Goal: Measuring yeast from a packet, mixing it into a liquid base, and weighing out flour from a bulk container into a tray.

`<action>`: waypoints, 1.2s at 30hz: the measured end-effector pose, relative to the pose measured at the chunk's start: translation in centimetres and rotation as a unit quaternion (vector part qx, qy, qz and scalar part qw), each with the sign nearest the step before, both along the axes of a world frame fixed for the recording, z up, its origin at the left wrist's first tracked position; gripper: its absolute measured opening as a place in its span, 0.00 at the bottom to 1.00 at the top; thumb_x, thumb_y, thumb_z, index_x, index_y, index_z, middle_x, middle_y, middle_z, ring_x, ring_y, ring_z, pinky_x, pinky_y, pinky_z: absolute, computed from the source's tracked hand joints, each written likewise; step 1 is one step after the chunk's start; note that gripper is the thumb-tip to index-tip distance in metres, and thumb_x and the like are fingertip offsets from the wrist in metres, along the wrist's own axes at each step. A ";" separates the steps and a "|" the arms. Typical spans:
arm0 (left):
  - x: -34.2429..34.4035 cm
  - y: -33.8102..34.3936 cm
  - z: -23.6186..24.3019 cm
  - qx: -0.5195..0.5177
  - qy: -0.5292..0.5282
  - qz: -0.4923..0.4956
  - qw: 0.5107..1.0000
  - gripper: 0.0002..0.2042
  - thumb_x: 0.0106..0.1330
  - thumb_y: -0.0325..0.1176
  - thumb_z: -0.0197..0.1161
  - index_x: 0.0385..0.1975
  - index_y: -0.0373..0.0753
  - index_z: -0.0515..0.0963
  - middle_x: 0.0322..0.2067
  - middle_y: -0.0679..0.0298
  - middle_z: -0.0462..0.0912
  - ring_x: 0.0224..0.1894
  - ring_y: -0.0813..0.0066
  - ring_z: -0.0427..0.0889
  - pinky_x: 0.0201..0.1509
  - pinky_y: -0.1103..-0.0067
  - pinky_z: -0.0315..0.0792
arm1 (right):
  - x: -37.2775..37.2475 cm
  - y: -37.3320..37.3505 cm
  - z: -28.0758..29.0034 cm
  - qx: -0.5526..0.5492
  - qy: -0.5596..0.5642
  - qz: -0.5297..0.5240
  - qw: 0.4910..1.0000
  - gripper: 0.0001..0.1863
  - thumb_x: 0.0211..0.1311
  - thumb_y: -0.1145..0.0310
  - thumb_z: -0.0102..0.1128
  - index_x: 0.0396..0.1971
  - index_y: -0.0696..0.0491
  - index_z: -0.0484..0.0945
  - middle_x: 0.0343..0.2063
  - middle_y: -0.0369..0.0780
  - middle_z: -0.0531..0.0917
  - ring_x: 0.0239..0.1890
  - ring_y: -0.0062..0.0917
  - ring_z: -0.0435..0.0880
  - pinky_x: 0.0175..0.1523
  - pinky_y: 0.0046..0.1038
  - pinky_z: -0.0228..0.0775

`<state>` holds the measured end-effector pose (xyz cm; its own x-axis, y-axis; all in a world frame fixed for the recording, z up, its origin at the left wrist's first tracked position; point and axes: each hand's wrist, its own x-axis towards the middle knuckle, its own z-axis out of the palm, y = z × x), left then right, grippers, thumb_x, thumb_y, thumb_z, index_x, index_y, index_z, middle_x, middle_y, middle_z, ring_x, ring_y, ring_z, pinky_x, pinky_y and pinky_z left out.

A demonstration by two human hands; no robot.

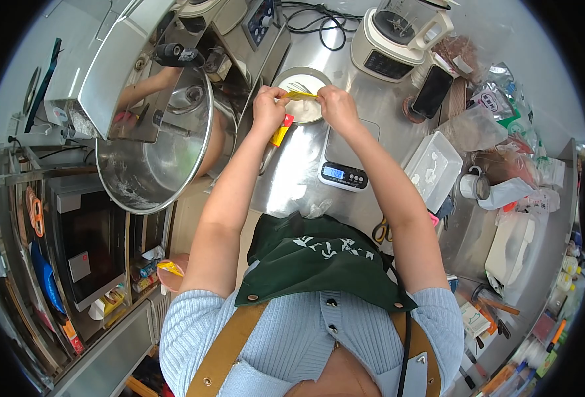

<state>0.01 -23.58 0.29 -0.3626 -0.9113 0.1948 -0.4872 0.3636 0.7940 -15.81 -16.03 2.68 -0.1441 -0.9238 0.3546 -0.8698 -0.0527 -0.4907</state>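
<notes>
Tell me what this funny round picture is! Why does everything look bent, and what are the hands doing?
The picture comes from a wide camera worn on a person's head, looking down. That lens bends straight edges near the rim. The two arms from the bottom belong to that person. The left hand and right hand together hold a small yellow packet over a round bowl with white stuff and a whisk inside. On the steel counter lie a kitchen scale, a blender, a phone and a white tray. A big metal mixer bowl sits on the left.
</notes>
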 end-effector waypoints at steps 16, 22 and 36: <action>0.1 -0.1 -0.6 -0.014 -0.012 0.003 1.000 0.07 0.46 0.25 0.61 0.25 0.30 0.74 0.27 0.59 0.73 0.20 0.72 0.74 0.26 0.79 0.67 | 0.2 0.6 0.2 -0.004 -0.039 -0.005 0.999 0.03 0.45 0.75 0.52 0.21 0.57 0.74 0.23 0.45 0.76 0.27 0.39 0.76 0.33 0.34 0.68; 0.1 -0.1 -1.0 0.014 0.023 -0.005 1.000 0.05 0.46 0.24 0.61 0.22 0.30 0.75 0.26 0.60 0.72 0.19 0.73 0.74 0.25 0.79 0.67 | 0.3 0.6 0.1 -0.008 -0.025 -0.011 1.000 0.02 0.45 0.76 0.52 0.21 0.56 0.74 0.23 0.44 0.75 0.26 0.38 0.76 0.32 0.34 0.68; 0.3 0.3 -0.3 0.006 0.014 -0.014 1.000 0.06 0.44 0.23 0.62 0.24 0.32 0.76 0.22 0.61 0.72 0.22 0.72 0.73 0.27 0.80 0.66 | 0.4 0.8 -0.4 -0.021 -0.022 -0.013 0.999 0.03 0.46 0.76 0.51 0.20 0.56 0.74 0.22 0.44 0.75 0.25 0.38 0.75 0.32 0.33 0.68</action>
